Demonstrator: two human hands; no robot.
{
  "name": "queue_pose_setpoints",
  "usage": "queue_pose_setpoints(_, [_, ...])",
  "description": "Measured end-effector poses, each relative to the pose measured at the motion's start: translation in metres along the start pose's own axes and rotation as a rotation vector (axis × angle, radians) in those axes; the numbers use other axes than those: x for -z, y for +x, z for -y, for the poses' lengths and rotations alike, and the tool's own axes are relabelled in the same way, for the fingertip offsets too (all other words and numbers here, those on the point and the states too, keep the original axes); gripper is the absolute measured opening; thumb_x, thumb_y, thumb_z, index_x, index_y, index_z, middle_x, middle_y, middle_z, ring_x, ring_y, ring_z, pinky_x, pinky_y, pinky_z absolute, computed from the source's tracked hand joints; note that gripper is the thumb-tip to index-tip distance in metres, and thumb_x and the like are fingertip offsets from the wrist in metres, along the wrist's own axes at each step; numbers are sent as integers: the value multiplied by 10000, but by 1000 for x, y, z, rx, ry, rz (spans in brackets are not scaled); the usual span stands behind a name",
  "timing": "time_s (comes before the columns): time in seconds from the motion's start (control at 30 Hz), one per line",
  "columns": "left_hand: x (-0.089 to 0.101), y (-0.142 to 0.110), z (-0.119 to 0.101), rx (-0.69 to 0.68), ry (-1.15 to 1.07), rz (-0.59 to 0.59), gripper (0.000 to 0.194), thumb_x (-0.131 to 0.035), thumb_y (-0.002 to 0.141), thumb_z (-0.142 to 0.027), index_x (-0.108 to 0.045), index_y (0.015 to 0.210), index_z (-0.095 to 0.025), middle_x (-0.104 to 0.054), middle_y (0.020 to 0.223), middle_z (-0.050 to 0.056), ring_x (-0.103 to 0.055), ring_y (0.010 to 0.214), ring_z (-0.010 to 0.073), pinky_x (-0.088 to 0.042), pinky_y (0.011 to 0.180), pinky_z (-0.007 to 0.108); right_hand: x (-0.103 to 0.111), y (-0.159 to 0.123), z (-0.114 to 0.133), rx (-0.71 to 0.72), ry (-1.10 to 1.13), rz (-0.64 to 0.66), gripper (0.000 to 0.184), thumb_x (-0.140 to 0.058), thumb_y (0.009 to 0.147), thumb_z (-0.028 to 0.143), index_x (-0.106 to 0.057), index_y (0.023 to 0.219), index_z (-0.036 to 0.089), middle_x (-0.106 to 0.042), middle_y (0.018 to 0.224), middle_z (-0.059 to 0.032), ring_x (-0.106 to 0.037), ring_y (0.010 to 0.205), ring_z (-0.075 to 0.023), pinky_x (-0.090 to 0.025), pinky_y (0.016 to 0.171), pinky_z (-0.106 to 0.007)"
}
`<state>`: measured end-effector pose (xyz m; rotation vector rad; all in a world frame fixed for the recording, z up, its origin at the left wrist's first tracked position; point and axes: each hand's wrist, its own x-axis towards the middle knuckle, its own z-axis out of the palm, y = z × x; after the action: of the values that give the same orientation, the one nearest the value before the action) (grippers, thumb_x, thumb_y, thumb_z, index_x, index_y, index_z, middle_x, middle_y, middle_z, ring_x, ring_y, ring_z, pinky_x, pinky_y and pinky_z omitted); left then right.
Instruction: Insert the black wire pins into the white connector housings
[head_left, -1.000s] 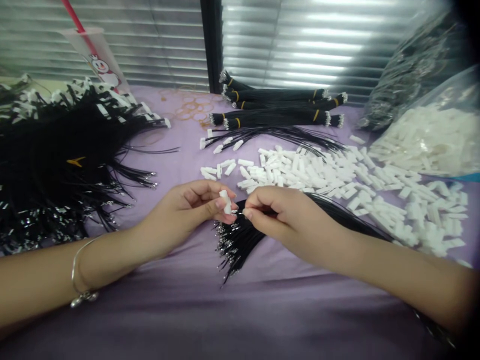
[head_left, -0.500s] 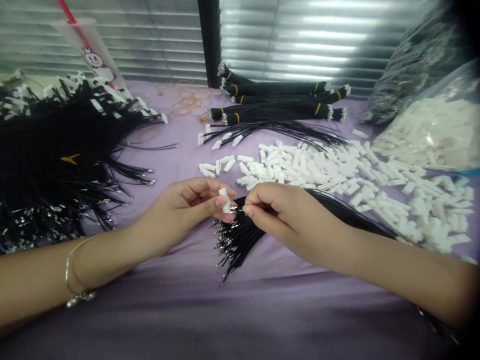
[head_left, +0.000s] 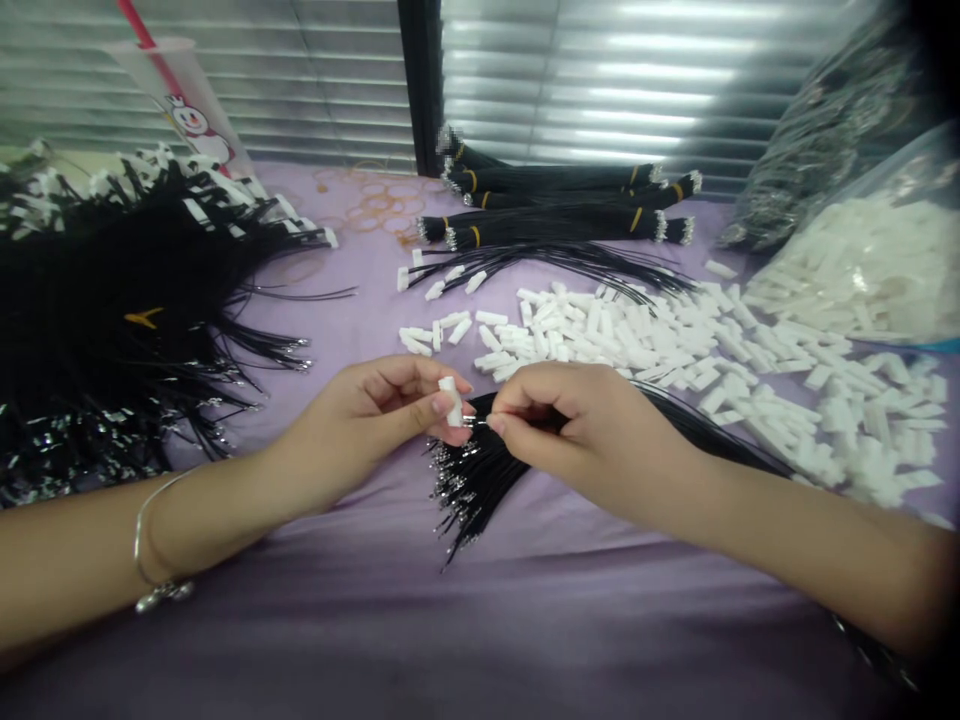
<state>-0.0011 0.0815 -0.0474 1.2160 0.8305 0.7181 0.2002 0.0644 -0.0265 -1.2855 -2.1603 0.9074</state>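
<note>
Between thumb and fingers, my left hand (head_left: pixel 401 410) pinches a small white plastic connector housing (head_left: pixel 451 401), tilted nearly upright. Just to its right, my right hand (head_left: pixel 570 420) is closed in a pinch on a wire (head_left: pixel 478 421), whose short metal end points at the housing; whether the two touch I cannot tell. Under both hands lies a bundle of black wires (head_left: pixel 480 490) with silver crimped tips fanned toward the left. The right hand hides part of this bundle.
Loose white housings (head_left: pixel 622 335) spread behind and right of my hands. A large pile of black wires (head_left: pixel 97 290) lies at left, rubber-banded bundles (head_left: pixel 555 220) at the back. Right stands a plastic bag of housings (head_left: pixel 862 260); back left, a cup with straw (head_left: pixel 196 120).
Both hands keep nearly the same place and grip. A little more of the wire's metal end shows between the right fingertips and the housing.
</note>
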Motion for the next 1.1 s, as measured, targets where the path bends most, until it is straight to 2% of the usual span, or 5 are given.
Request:
queue_pose_setpoints(0.4, [-1,0,-3,-6,89,-2,100,-607,826,-214,-619,911,-162,-673,756,2,-634,730,92,-509,741,174,-3,-1,1,7,-24,-36,125,-532,765,159,-540,640,159,-508,586,54,-428,542,-47,-312,513,-177])
queue_pose_setpoints(1.1, [-4,0,-7,-23,141,-18,78,-617,813,-182,-614,881,-145,-669,736,7,-629,705,90,-516,713,169,-4,0,1,-11,-20,-7,136,-528,758,190,-519,624,168,-473,550,63,-390,506,-46,-289,450,-170])
